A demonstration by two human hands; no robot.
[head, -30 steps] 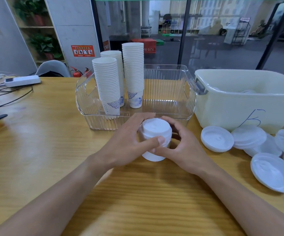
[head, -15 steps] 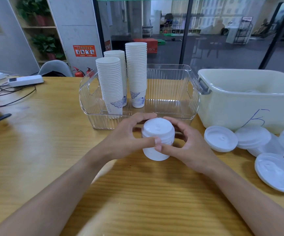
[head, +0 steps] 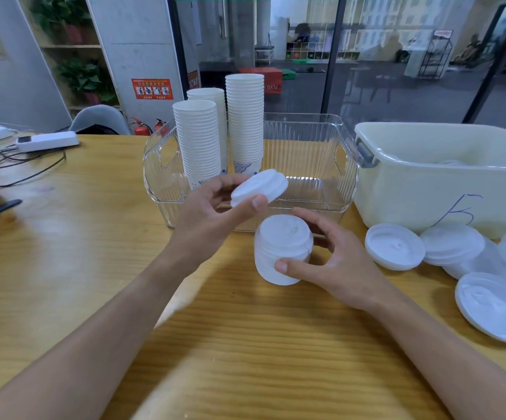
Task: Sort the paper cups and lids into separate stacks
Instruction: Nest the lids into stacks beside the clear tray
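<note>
Left hand [head: 212, 213] pinching a round white plastic lid [head: 259, 187] tilted above a short white stack, probably nested lids [head: 282, 248], right hand [head: 333, 262] gripping that stack, light wooden table [head: 63, 253], clear ribbed plastic bin [head: 306, 153] beyond

head view only: looks forward and down, close over table [head: 63, 253]; edges probably warped.

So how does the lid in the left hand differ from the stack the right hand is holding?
The lifted lid is single, tilted, in the air, pinched by the left hand. The lid stack is several deep, upright, on the table, gripped by the right hand. Both are white.
</note>
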